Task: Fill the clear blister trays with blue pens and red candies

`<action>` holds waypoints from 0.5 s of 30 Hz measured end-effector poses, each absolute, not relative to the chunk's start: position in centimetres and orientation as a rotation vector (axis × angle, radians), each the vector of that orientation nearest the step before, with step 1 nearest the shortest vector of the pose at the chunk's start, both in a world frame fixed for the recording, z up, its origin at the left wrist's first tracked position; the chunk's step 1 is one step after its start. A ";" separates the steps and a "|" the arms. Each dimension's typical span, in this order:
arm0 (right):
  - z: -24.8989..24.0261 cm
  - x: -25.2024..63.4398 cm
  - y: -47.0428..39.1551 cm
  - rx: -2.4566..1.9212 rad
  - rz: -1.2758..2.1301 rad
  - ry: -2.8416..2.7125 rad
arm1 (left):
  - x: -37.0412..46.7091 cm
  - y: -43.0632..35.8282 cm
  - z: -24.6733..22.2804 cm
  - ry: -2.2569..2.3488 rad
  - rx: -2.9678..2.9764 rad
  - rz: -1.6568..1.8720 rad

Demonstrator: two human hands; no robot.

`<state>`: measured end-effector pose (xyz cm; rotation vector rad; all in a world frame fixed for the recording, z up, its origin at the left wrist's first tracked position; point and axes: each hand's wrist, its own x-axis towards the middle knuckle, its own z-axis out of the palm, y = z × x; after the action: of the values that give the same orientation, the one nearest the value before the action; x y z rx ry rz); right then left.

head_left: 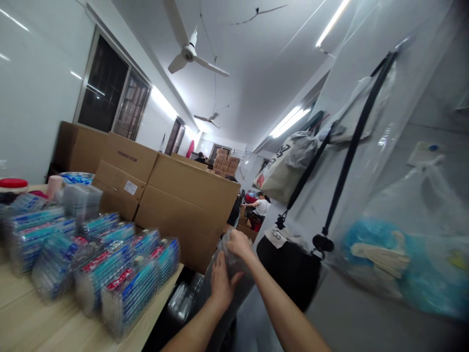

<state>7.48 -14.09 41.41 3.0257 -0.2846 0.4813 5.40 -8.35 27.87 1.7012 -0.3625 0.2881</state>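
Note:
Between my two hands is a grey, translucent plastic bag (236,264), long and bunched toward its upper end. My right hand (238,243) is closed on the bunched top of it. Slightly lower and to the left, my left hand (222,281) grips the bag's side, fingers pointing up and thumb toward the right. The bag's lower part runs down behind my forearms and is partly hidden. A black shoulder bag (289,269) hangs close to the right of my hands. Clear plastic packaging (181,298) lies in the dark space to their lower left.
At left, a wooden table (22,313) bears several stacks of clear blister packs (128,293). Large cardboard boxes (183,205) stand behind them. A tote bag (289,166) and clear plastic bags (414,254) hang on the right. Farther back, a person (261,205) sits near stacked cartons (223,164).

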 end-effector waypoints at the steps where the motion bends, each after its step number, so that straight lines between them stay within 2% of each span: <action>1: 41.7 7.4 -14.2 3.028 0.494 -0.297 | 5.5 -8.4 27.6 -0.365 1.733 0.303; 10: 43.2 6.4 -15.5 3.029 0.584 -0.351 | 5.7 -7.6 27.4 -0.422 1.760 0.301; 15: 41.9 4.4 -13.5 2.972 0.670 -0.217 | 6.0 -7.2 27.3 -0.440 1.708 0.314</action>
<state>4.38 -13.53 41.87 2.9722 -0.2167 0.6700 5.96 -7.22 27.25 1.7080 -0.4405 0.3140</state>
